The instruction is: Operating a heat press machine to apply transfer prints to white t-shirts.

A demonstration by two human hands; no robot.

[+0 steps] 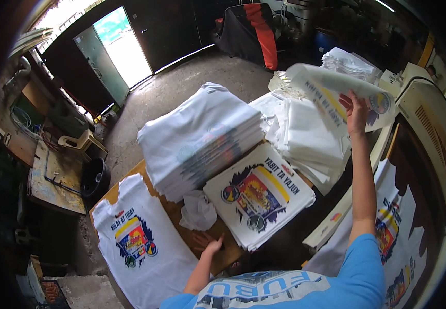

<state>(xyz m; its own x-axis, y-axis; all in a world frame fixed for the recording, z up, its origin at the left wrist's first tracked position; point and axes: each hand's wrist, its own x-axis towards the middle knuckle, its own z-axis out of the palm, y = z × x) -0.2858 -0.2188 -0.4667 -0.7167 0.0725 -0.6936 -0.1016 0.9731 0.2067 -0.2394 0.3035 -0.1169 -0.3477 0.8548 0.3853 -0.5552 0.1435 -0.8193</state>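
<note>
A sheet (328, 92) (dark lettering borne) is pinched by the right hand (355, 110); the left hand (211, 244) is spread open.

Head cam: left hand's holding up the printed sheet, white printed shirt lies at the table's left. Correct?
Wrong hand: the head view shows the right hand holding up the printed sheet. The left hand is low, near the table. The white printed shirt does lie at the table's left.
</note>
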